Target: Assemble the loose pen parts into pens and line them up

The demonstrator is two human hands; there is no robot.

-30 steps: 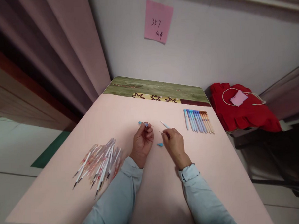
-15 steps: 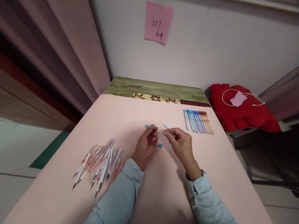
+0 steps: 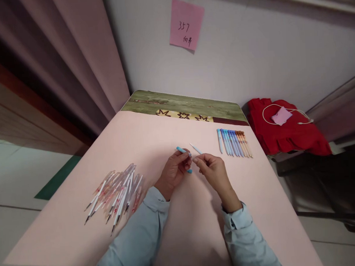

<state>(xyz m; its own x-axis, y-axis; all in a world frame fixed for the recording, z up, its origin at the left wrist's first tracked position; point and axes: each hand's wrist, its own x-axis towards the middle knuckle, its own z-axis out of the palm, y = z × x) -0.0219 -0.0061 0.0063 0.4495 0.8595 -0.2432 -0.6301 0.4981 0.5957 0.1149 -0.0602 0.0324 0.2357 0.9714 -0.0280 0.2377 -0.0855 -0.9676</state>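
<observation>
My left hand [image 3: 173, 171] is closed on a blue pen barrel [image 3: 181, 150], whose end sticks out up and left of my fingers. My right hand [image 3: 213, 171] pinches something tiny at its fingertips, held right against the barrel's open end. A small blue pen piece [image 3: 190, 171] lies on the pink sheet [image 3: 154, 134] just below the fingertips. A thin white refill [image 3: 195, 148] lies on the sheet just beyond my right hand.
A loose pile of clear pens [image 3: 118, 194] lies at the left. A neat row of blue and orange pens [image 3: 233, 142] lies at the right. Red cloth [image 3: 286, 134] with a white cable sits on a stand beyond the table's right edge. A pink note [image 3: 186, 24] hangs on the wall.
My left hand has carried the blue barrel to the right and my right hand has come in, so the fingertips now meet. My right forearm has swung outward.
</observation>
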